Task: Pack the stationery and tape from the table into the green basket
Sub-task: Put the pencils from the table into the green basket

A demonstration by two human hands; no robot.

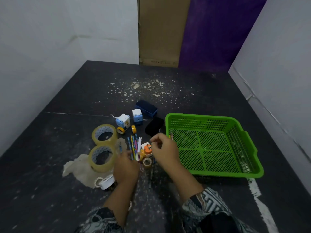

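The green basket (198,117) stands on the right of the dark table with nothing visible inside. My right hand (164,151) hovers at its left rim, fingers curled around a thin pencil (171,136) whose tip sticks up over the rim. My left hand (125,165) lies over the near ends of several coloured pencils (133,143) and pinches a blue pen (120,147). Two big clear tape rolls (104,134) (101,158) lie left of it. Small tape rolls (120,130) (133,129) (146,163) and an orange-white sharpener (146,148) sit between my hands.
Two blue-white sharpeners (122,121) (137,116), a dark blue box (146,108) and a black object (154,127) lie behind the pencils. A white tape dispenser (105,181) sits near my left wrist. Walls close in on the left and right sides of the table.
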